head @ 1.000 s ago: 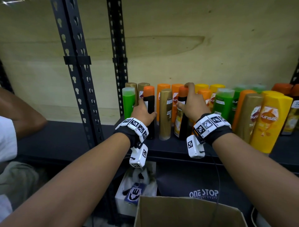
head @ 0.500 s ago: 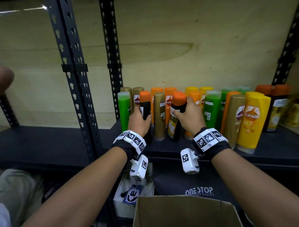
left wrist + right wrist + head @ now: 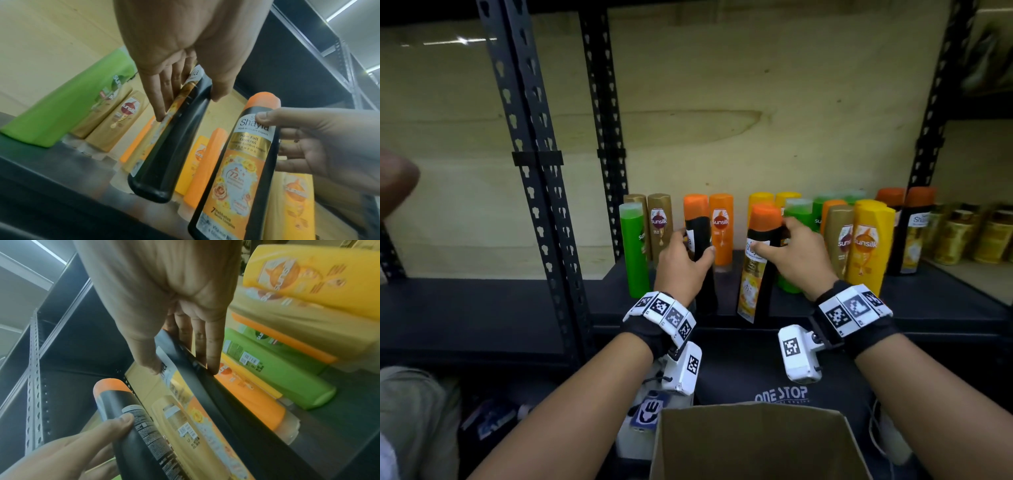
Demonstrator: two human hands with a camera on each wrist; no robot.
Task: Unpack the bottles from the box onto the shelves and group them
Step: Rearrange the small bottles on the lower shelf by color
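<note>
My left hand (image 3: 683, 262) grips one black orange-capped bottle (image 3: 700, 246), thumb on one side and fingers on the other, its base at the front of the dark shelf (image 3: 945, 308) beside the green bottle (image 3: 633, 250). My right hand (image 3: 796, 255) holds a second black Shayla bottle (image 3: 758, 263) the same way, tilted, base over the shelf's front lip. Cardboard box (image 3: 750, 442) sits open below, between my forearms; Sunsilk bottles (image 3: 868, 246) stand in rows behind.

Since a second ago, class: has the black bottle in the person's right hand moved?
Yes. The black bottle gripped by the right hand has come forward out of the row, toward the front edge of the shelf, and now tilts.
</note>
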